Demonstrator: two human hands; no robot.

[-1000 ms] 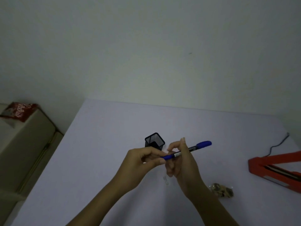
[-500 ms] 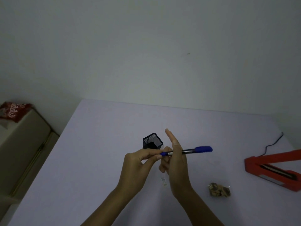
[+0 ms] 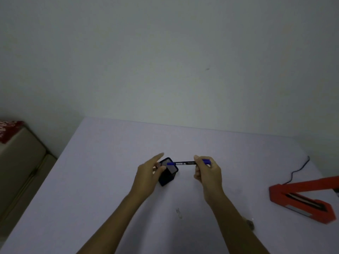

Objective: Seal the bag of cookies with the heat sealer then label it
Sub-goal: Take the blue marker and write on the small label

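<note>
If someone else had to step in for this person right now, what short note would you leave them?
Right hand: grips the blue pen near its capped end, holding it level above the black mesh pen holder.
Left hand: open, fingers relaxed beside the holder; whether it touches the holder is unclear.
Heat sealer: red, lid raised, on the table at far right, nothing in it.
Bag of cookies: on the table near the right forearm, mostly hidden; seal and label cannot be checked.
Done: pen appears capped.
Left: probably drop the pen into the holder, then confirm the bag is sealed and labelled.
</note>
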